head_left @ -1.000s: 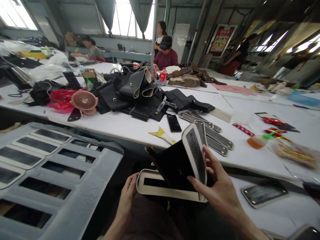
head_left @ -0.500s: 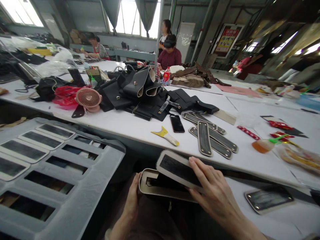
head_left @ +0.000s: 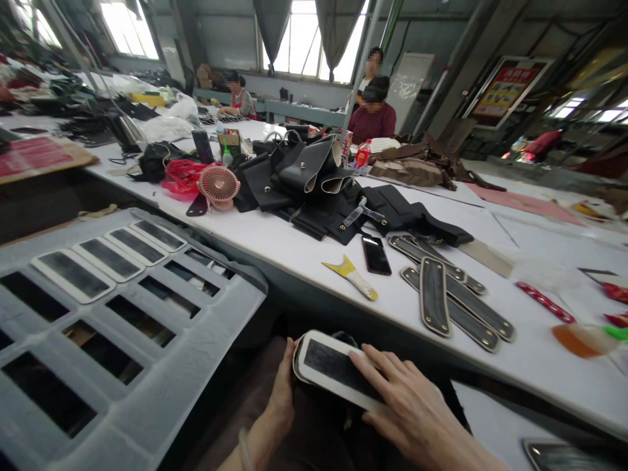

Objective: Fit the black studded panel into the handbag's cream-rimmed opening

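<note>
Low in front of me, over my lap, my right hand (head_left: pixel 409 399) grips a rounded oblong panel (head_left: pixel 326 360), pale at the rim with a black centre. Its fingers lie across the top face, and the thumb is at the near edge. The panel rests on a pale-edged, round-cornered piece (head_left: pixel 296 367), mostly covered by it. My left hand (head_left: pixel 282 389) is closed around the left end of that lower piece, its fingers partly hidden behind.
Similar panels (head_left: pixel 73 275) lie on a grey slotted plastic crate (head_left: pixel 196 347) at left. The white table ahead bears black leather bags (head_left: pixel 304 170), a phone (head_left: pixel 376 254), a yellow-ended tool (head_left: pixel 350 275), studded strips (head_left: pixel 434 297) and a pink fan (head_left: pixel 219 187). Co-workers (head_left: pixel 373 118) sit and stand beyond.
The panel in my right hand has come down from a tilt over the lower piece and now lies on it, covering its opening. The view has turned left.
</note>
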`<act>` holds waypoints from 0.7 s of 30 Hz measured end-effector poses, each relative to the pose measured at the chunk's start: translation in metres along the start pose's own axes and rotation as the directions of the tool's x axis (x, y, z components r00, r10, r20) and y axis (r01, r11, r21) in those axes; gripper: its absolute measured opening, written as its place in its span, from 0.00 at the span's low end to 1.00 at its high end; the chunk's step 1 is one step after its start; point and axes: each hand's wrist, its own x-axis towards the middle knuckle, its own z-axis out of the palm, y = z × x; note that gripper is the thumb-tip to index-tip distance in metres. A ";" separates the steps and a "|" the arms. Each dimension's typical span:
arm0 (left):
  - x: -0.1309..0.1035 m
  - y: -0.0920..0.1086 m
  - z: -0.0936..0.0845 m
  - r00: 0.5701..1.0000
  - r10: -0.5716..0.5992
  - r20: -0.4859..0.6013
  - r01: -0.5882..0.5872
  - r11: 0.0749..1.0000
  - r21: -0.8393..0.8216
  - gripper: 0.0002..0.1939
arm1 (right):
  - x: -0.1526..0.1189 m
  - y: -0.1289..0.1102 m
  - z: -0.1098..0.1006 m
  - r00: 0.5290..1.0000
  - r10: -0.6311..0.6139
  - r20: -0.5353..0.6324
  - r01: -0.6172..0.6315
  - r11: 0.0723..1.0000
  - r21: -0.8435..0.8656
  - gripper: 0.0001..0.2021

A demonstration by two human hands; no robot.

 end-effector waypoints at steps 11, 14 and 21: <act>-0.002 0.002 0.011 0.999 -0.020 0.027 0.023 0.996 -0.091 0.28 | 0.003 0.000 -0.010 0.977 -0.078 0.199 0.061 0.994 0.093 0.34; -0.002 0.001 0.014 0.999 -0.014 0.033 0.017 0.995 -0.099 0.27 | 0.006 0.000 -0.013 0.970 -0.080 0.231 0.046 0.988 0.151 0.35; 0.003 -0.001 0.008 0.998 0.063 -0.006 -0.063 0.998 -0.006 0.31 | 0.013 0.009 -0.004 0.969 0.036 0.244 -0.097 0.965 0.243 0.24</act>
